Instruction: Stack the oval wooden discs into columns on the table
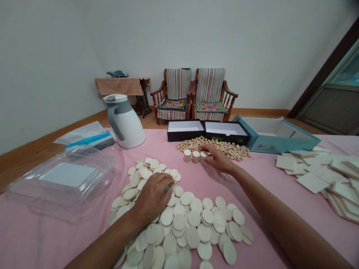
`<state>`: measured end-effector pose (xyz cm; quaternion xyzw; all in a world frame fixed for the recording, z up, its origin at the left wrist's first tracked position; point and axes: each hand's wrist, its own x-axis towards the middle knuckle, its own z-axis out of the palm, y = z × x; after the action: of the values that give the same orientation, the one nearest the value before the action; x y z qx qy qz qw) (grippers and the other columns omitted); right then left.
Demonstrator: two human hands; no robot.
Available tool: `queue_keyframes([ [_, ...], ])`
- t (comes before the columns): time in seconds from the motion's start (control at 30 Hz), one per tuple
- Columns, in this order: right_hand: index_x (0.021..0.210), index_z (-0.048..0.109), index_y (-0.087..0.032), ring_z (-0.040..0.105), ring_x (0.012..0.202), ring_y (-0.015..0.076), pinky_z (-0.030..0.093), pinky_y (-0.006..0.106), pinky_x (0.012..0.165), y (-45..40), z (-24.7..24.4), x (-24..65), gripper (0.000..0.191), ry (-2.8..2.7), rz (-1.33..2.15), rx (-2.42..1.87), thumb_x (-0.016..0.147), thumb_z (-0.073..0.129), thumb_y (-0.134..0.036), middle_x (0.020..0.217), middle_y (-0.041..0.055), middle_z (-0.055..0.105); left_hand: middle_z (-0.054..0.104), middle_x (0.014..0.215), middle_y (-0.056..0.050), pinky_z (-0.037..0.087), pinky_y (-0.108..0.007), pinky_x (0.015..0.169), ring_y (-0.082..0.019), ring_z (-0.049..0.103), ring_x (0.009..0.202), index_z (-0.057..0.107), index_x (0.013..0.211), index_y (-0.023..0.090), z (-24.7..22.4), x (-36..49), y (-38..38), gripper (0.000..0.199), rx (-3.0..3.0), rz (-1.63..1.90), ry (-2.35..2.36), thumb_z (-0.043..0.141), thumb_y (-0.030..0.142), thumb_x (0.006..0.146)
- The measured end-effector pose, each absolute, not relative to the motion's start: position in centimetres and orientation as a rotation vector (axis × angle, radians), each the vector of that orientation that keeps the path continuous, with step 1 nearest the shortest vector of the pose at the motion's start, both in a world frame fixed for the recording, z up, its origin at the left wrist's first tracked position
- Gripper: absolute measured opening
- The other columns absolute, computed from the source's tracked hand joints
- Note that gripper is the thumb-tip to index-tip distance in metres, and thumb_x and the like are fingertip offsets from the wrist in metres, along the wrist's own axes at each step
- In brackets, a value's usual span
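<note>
**Right hand (217, 158) at rightmost disc stack (203, 154)**

Stack ends a row of three, against half-curled fingers (206, 147); cannot tell if gripped. Left hand (155, 192) over loose round discs (193, 218), fingers bent; cannot tell if holding any.

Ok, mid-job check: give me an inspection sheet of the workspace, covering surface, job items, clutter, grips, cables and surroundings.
Surface: pink cloth, somewhat wrinkled.
Job items: loose pale discs in a spread-out pile; three short stacks in a row beyond it.
Clutter: wooden beads heaped behind the stacks; black boxes and blue box at the back; square pieces at right; clear container, packet and jug at left.
Grips: left hand on the discs, unclear whether it holds any; right hand at the rightmost stack, contact hard to judge.
Cables: nothing seen.
Surroundings: two armchairs and a cloth-covered side table by the wall.
</note>
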<state>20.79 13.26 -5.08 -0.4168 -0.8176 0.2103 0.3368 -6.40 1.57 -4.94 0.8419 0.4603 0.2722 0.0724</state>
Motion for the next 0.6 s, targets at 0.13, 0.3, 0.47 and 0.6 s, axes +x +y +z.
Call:
queue_keyframes([
  [0.13,0.11,0.053,-0.017,0.06,0.088,0.0175,0.047,0.03,0.075,13.1,-5.7,21.6,0.041,-1.997,0.445,-1.255,0.069,0.051,-0.011,0.103,0.0083,0.063,0.064,0.1,-0.006,0.045,-0.039,0.088,-0.021,0.056,0.098,0.062,0.097,0.019,-5.0,-6.4,1.6,0.019,2.542,0.814,1.374,0.051,0.013,0.082],
  [0.3,0.099,0.052,-0.018,0.061,0.07,0.0149,0.043,0.025,0.066,13.0,-7.0,22.5,0.039,-1.974,0.458,-1.477,0.065,0.044,-0.002,0.075,0.001,0.068,0.064,0.1,-0.007,0.045,-0.04,0.088,-0.021,0.056,0.097,0.062,0.097,0.019,-4.9,-6.3,1.6,0.019,2.548,0.816,1.388,0.051,0.015,0.083],
  [0.47,0.097,0.051,-0.019,0.061,0.072,0.0137,0.041,0.024,0.065,13.0,-7.8,22.3,0.038,-1.973,0.554,-1.427,0.066,0.043,-0.001,0.077,0.0,0.069,0.064,0.1,-0.007,0.046,-0.039,0.087,-0.021,0.056,0.096,0.062,0.097,0.019,-4.9,-6.4,1.6,0.019,2.555,0.816,1.379,0.05,0.014,0.083],
  [0.6,0.094,0.052,-0.018,0.06,0.067,0.0137,0.041,0.024,0.063,12.1,-7.2,22.3,0.033,-1.937,0.511,-1.498,0.066,0.043,-0.002,0.072,0.0001,0.067,0.064,0.1,-0.007,0.045,-0.04,0.088,-0.021,0.056,0.097,0.062,0.097,0.019,-5.0,-6.5,1.7,0.019,2.551,0.821,1.376,0.051,0.014,0.082],
])
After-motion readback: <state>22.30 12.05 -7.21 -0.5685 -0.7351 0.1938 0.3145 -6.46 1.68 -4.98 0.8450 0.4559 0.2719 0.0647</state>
